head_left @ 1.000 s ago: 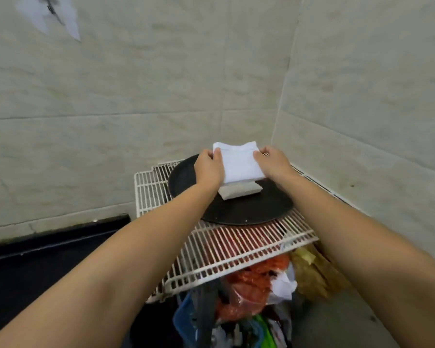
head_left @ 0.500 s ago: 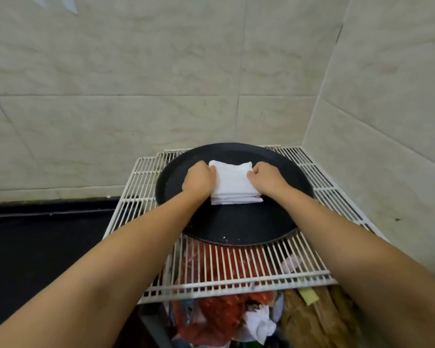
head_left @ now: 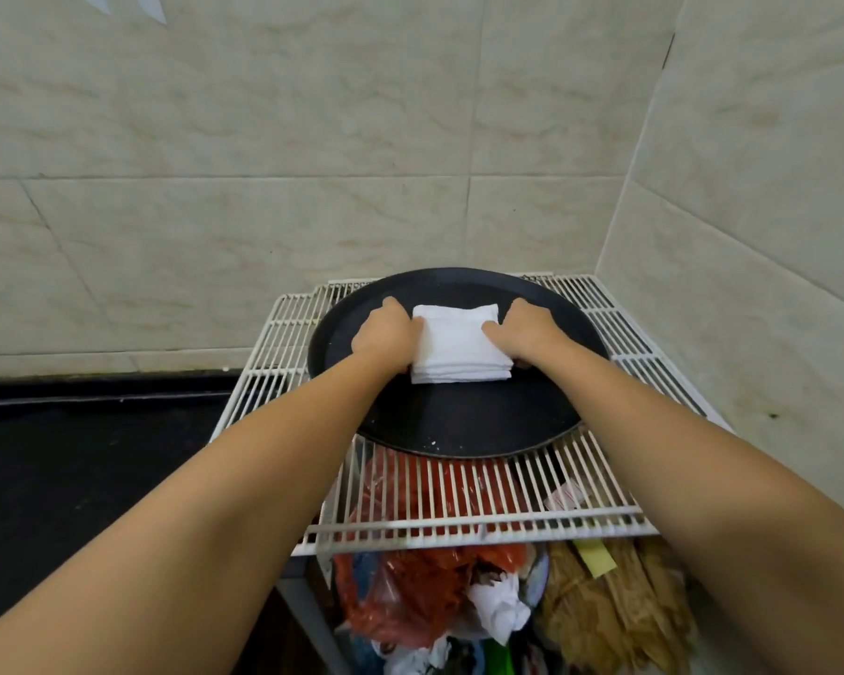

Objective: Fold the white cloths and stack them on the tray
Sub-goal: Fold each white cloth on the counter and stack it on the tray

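Observation:
A small stack of folded white cloths [head_left: 459, 345] lies in the middle of a round black tray [head_left: 469, 421]. The tray rests on a white wire rack [head_left: 464, 513] in a tiled corner. My left hand [head_left: 386, 333] grips the stack's left side, fingers curled against it. My right hand [head_left: 525, 333] grips the right side the same way. Both hands press the stack between them on the tray. The fingertips are hidden under the cloth edges.
Tiled walls close in behind and to the right of the rack. Under the rack sit red plastic bags [head_left: 410, 591], crumpled white paper [head_left: 498, 611] and brown bundles [head_left: 615, 611]. A dark counter [head_left: 84, 460] lies to the left.
The folded cloth came down from above the tray onto the cloth lying there. My hands followed it down and now hold the stack's sides. The camera tipped lower and closer.

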`<control>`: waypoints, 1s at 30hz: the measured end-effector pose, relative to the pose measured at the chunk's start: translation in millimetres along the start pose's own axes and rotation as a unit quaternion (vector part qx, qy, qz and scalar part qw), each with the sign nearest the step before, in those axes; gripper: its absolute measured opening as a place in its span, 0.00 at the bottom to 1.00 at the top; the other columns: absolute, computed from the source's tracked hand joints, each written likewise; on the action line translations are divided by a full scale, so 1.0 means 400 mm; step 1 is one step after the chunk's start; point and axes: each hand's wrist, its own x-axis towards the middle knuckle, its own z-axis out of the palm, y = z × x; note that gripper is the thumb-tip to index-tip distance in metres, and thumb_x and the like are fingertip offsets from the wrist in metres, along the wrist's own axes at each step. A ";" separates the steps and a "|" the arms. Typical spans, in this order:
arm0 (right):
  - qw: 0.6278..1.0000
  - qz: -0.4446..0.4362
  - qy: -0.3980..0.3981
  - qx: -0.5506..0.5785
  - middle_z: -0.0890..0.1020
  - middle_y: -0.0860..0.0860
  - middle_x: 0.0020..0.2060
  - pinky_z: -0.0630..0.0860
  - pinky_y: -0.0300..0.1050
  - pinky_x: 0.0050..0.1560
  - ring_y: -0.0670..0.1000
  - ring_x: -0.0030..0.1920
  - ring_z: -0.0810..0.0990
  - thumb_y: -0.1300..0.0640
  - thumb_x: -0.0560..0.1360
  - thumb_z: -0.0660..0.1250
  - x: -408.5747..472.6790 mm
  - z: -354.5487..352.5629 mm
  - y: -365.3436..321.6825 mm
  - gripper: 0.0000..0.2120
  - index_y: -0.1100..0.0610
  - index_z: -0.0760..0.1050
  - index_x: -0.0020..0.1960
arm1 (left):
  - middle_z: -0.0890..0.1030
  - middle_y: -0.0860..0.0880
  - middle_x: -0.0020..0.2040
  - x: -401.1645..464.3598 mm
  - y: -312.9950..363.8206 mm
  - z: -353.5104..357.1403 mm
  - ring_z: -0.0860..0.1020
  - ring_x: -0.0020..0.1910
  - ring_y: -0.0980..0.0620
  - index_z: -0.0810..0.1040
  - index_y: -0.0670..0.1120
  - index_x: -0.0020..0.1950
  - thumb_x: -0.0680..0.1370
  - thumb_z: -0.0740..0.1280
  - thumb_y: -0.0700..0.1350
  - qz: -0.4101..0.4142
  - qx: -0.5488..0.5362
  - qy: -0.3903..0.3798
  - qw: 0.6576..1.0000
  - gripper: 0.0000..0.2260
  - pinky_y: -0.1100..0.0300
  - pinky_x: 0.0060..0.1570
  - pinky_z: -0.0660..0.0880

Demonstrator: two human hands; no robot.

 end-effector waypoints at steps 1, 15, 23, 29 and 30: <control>1.000 0.010 0.022 0.009 0.76 0.61 0.59 0.70 0.42 0.40 0.61 0.56 0.76 0.49 0.78 0.60 -0.007 -0.013 -0.003 0.24 0.65 0.66 0.67 | 0.79 0.40 0.55 0.002 -0.014 -0.012 0.80 0.38 0.45 0.63 0.38 0.69 0.81 0.56 0.51 0.004 -0.004 0.005 1.000 0.22 0.55 0.38 0.70; 0.959 -0.279 0.046 -0.016 0.79 0.59 0.52 0.70 0.48 0.46 0.60 0.52 0.77 0.54 0.79 0.57 -0.290 0.176 -0.497 0.11 0.59 0.72 0.55 | 0.82 0.42 0.48 -0.261 -0.427 -0.367 0.78 0.46 0.42 0.75 0.43 0.53 0.81 0.56 0.51 0.003 0.036 0.129 0.991 0.14 0.55 0.41 0.70; 0.859 -0.504 -0.064 -0.061 0.75 0.55 0.57 0.72 0.53 0.58 0.57 0.58 0.74 0.52 0.79 0.58 -0.686 0.582 -0.830 0.13 0.56 0.70 0.61 | 0.77 0.45 0.42 -0.702 -0.938 -0.559 0.76 0.47 0.42 0.69 0.45 0.43 0.82 0.55 0.53 -0.116 0.081 0.162 0.977 0.14 0.55 0.39 0.66; 0.809 -0.549 -0.173 -0.120 0.73 0.55 0.61 0.70 0.54 0.58 0.57 0.60 0.73 0.51 0.80 0.55 -0.964 0.874 -0.955 0.16 0.55 0.67 0.66 | 0.75 0.47 0.40 -1.008 -1.277 -0.600 0.76 0.45 0.43 0.69 0.45 0.42 0.82 0.53 0.55 -0.260 0.064 0.139 0.953 0.17 0.53 0.41 0.69; 0.797 -0.558 -0.189 -0.131 0.73 0.55 0.62 0.70 0.54 0.58 0.57 0.60 0.74 0.51 0.80 0.55 -1.001 0.915 -0.972 0.16 0.55 0.66 0.66 | 0.75 0.47 0.40 -1.050 -1.321 -0.602 0.76 0.43 0.43 0.69 0.45 0.42 0.82 0.52 0.55 -0.281 0.057 0.136 0.948 0.17 0.53 0.41 0.69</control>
